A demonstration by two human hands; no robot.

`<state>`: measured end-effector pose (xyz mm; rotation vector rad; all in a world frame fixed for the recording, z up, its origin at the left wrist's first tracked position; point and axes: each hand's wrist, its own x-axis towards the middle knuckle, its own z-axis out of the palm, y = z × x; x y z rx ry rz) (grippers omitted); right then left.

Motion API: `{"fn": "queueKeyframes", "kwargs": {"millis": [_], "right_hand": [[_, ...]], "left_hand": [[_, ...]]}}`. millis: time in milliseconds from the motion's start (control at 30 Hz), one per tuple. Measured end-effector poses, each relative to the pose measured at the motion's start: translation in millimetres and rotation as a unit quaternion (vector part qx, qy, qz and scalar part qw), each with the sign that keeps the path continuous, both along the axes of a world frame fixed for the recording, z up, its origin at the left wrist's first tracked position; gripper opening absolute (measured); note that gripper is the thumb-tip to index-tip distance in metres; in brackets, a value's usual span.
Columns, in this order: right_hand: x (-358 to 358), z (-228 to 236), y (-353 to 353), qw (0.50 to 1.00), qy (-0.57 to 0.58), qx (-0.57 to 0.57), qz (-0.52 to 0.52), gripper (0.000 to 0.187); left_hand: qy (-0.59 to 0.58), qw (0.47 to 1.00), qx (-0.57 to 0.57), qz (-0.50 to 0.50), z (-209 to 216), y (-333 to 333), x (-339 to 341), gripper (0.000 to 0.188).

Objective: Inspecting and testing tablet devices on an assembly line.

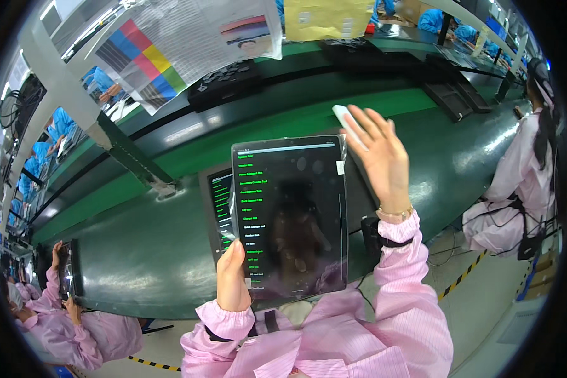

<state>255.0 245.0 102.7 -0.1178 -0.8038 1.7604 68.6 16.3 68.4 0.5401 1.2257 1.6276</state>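
My left hand grips the lower left edge of a tablet, thumb on its front. The tablet is tilted up toward me and its dark screen shows a list of mostly green text lines. A second tablet with similar green lines is partly hidden behind it. To the right of the held tablet's upper corner, my right hand is raised, with its fingers stretched out. A slim white block shows beside and partly behind those fingers; whether they touch it I cannot tell.
A dark flat tray or mat lies under the tablets on the green bench. Black trays stand on the far side. A metal post and hanging printed sheets are at left. Co-workers in pink sit at left and right.
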Motion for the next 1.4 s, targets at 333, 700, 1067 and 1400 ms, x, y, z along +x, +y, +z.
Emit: {"fn": "queueKeyframes", "kwargs": {"millis": [333, 700, 1067, 1400], "right_hand": [[100.2, -58.4, -56.9, 0.938, -0.335, 0.001, -0.090, 0.023], [72.8, -87.3, -108.7, 0.836, -0.401, -0.146, 0.345, 0.032], [-7.8, -108.3, -85.8, 0.848, -0.184, -0.332, 0.370, 0.039], [-146.7, -118.3, 32.5, 0.858, -0.105, -0.354, 0.358, 0.047]], "left_hand": [[-0.271, 0.953, -0.084, -0.105, -45.5, 109.5, 28.7, 0.036], [-0.246, 0.963, -0.072, -0.080, -24.5, 124.4, 26.5, 0.036], [-0.141, 0.984, 0.103, -0.041, -5.0, -26.5, -59.7, 0.052], [-0.108, 0.982, 0.120, 0.098, -25.9, -79.6, -96.0, 0.049]]}}
